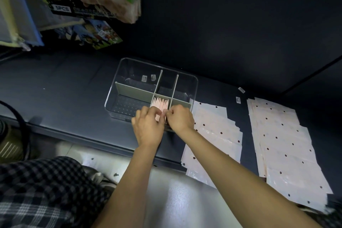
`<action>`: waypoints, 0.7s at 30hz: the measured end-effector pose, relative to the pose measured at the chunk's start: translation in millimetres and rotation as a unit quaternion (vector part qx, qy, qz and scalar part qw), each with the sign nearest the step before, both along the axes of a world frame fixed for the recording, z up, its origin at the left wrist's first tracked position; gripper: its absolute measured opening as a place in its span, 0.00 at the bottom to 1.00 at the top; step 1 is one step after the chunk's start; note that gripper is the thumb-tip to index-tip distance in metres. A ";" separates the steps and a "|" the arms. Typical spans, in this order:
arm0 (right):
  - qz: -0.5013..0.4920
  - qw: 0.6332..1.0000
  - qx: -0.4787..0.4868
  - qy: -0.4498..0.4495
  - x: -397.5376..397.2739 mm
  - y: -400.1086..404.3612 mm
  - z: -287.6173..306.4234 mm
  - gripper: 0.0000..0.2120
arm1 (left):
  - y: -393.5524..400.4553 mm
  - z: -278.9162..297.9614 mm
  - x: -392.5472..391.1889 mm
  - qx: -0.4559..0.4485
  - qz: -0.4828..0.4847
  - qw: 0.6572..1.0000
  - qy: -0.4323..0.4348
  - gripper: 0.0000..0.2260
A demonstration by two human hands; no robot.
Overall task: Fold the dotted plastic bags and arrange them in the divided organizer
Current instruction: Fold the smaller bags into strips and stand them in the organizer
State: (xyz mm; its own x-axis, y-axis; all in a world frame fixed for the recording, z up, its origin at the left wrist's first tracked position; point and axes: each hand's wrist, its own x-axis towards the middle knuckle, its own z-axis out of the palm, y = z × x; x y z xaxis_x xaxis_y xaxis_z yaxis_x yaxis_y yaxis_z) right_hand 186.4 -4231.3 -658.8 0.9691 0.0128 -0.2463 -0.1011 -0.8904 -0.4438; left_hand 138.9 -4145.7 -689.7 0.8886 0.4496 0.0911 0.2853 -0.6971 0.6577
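Both hands, L [148, 127] and R [180, 118], pinched a folded bag [162, 114] at the organizer [118, 89]'s front-middle slot, prob to seat it upright w/ the packed row [160, 102]; unfolded dotted bags [283, 144] lay flat on counter [64, 89], right.

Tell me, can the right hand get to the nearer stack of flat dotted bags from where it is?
Probably yes. The right hand is at the organizer, and the nearer stack of flat dotted bags lies beside it with nothing between.
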 end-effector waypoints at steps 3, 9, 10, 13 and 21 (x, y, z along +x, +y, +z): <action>-0.009 0.999 0.039 0.026 1.3 -8.2 -1.1 0.12 | -1.8 -1.1 -3.6 -0.002 -0.019 1.000 0.004 0.05; 0.017 0.982 0.181 -0.041 -26.8 -62.9 -0.1 0.08 | -1.4 4.7 -4.5 0.022 -0.025 0.999 0.030 0.05; 0.026 0.982 0.181 -0.051 -37.2 -83.1 -2.4 0.07 | -4.3 8.3 -5.2 0.026 -0.026 0.999 0.011 0.05; 0.081 0.991 0.097 -0.044 -73.8 -150.0 -16.7 0.07 | -27.5 19.0 -13.4 0.077 -0.106 0.988 -0.077 0.05; 0.197 0.977 -0.079 -0.036 -158.5 -235.3 -52.0 0.29 | -96.3 -16.2 -79.7 0.150 -0.517 0.830 0.148 0.37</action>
State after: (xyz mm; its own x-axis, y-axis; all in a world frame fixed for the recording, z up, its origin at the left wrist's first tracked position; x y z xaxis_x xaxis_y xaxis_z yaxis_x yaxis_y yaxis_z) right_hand 27.9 -4466.6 -710.8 0.9114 0.3552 -0.2077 0.2892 -0.9120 -0.2909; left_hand 59.2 -4242.0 -705.9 0.7885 -0.5708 -0.2292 -0.4495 -0.7891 0.4187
